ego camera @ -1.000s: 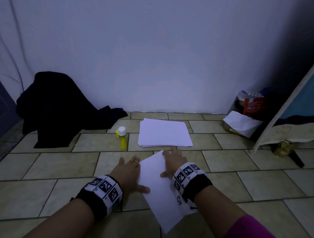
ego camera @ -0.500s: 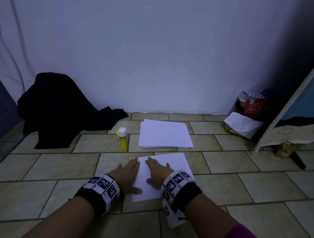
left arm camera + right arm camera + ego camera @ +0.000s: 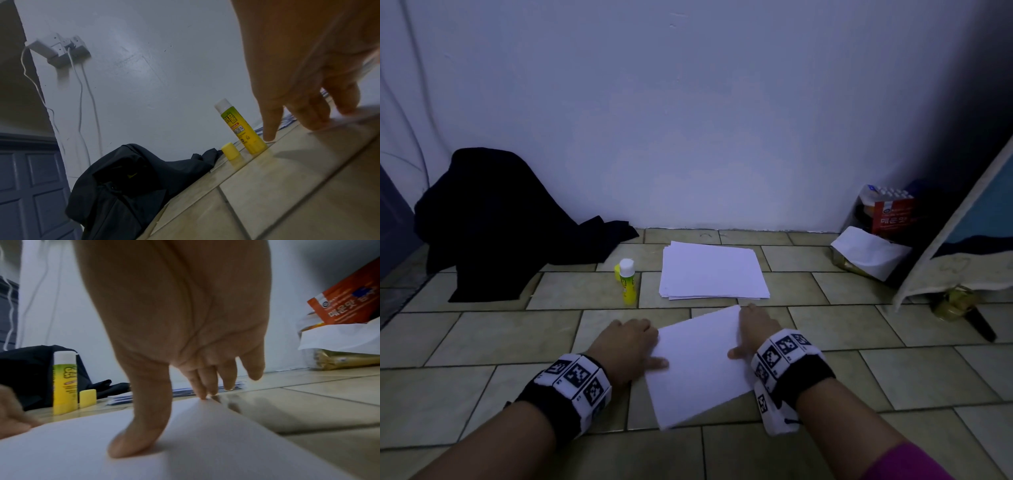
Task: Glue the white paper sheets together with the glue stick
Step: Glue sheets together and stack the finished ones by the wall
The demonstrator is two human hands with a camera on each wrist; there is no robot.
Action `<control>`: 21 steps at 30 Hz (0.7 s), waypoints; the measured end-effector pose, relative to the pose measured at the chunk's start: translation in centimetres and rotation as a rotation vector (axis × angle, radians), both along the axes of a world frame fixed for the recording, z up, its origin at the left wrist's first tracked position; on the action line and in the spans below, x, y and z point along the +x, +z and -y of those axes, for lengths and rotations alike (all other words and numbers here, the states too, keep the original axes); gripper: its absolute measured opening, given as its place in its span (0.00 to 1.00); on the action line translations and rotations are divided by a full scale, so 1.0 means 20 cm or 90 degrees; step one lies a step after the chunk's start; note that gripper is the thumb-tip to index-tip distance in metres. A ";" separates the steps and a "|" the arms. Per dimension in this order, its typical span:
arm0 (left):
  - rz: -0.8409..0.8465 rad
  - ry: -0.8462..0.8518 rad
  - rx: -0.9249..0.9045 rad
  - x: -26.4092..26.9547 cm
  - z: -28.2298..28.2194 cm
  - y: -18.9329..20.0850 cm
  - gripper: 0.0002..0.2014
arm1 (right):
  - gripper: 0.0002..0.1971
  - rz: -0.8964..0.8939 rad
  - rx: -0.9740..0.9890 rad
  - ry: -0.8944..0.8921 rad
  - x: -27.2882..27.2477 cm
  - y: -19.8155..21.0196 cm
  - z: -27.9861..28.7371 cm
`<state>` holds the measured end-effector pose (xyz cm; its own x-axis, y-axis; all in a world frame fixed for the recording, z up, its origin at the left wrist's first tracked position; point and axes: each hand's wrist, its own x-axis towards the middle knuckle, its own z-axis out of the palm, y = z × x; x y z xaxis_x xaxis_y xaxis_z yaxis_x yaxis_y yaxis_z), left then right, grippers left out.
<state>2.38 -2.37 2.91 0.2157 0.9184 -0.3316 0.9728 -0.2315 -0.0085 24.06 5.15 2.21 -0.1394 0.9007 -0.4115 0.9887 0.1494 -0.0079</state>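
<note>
Loose sheet: white paper, lay skewed on the tiled floor between the two hands.
Left hand: rested at the sheet's left edge, thumb on the paper, fingers bent down onto the floor; nothing gripped.
Right hand: rested at the sheet's right edge, thumb pressed flat on the paper, fingertips at its far corner; nothing gripped.
Paper stack: lay just beyond both hands.
Glue stick: stood upright, uncapped, beyond the left hand, left of the stack.
Yellow cap: stood just beside the stick.
Dark cloth: heaped well left of the hands.
</note>
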 end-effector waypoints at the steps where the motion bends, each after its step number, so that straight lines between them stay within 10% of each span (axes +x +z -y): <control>1: -0.022 -0.009 0.038 0.01 0.00 0.01 0.24 | 0.40 0.024 0.021 0.005 -0.02 0.01 0.01; 8: 0.062 -0.067 -0.005 0.07 0.01 -0.03 0.27 | 0.19 -0.019 -0.008 -0.004 -0.20 -0.03 0.07; 13: 0.048 -0.056 0.018 0.08 -0.03 -0.01 0.23 | 0.28 -0.064 0.024 0.024 -0.33 -0.06 0.17; 17: 0.066 -0.002 -0.076 0.09 -0.03 -0.10 0.56 | 0.34 -0.073 -0.002 0.188 -0.38 -0.08 0.22; 21: 0.043 -0.011 -0.138 0.09 -0.03 -0.12 0.59 | 0.43 -0.103 -0.088 0.189 -0.34 -0.07 0.20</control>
<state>4.27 -1.78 0.51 0.2599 0.8234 -0.5044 0.9652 -0.2380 0.1088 17.29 1.20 0.79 -0.4600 0.7484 -0.4778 0.8865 0.4169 -0.2006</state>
